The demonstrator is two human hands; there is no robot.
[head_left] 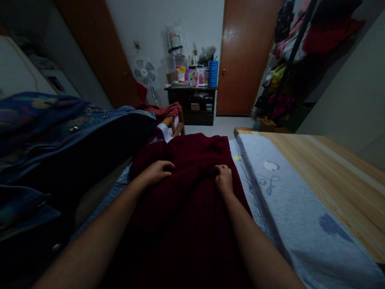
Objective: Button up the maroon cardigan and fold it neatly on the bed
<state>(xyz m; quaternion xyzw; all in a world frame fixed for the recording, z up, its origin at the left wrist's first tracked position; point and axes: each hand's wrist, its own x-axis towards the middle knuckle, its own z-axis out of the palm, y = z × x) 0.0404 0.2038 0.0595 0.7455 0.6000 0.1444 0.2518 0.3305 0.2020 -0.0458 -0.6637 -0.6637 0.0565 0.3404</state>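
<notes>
A dark red cloth (192,208) lies spread in front of me, with folds and wrinkles across its middle; its exact kind is hard to tell in the dim light. My left hand (159,170) rests on its left part, thumb and fingers apart. On the right part, near the cloth's edge, my right hand (224,180) has its fingers curled against the fabric, gripping a raised fold. Beneath the cloth is a light blue-grey printed sheet (264,192), visible along the right side.
Bare wooden boards (339,160) run along the right. Dark blue denim clothing (75,120) is heaped at left. Beyond stand a white fan (146,72), a black cabinet (188,106) loaded with items and a brown door (242,60). Clothes (325,36) hang at upper right.
</notes>
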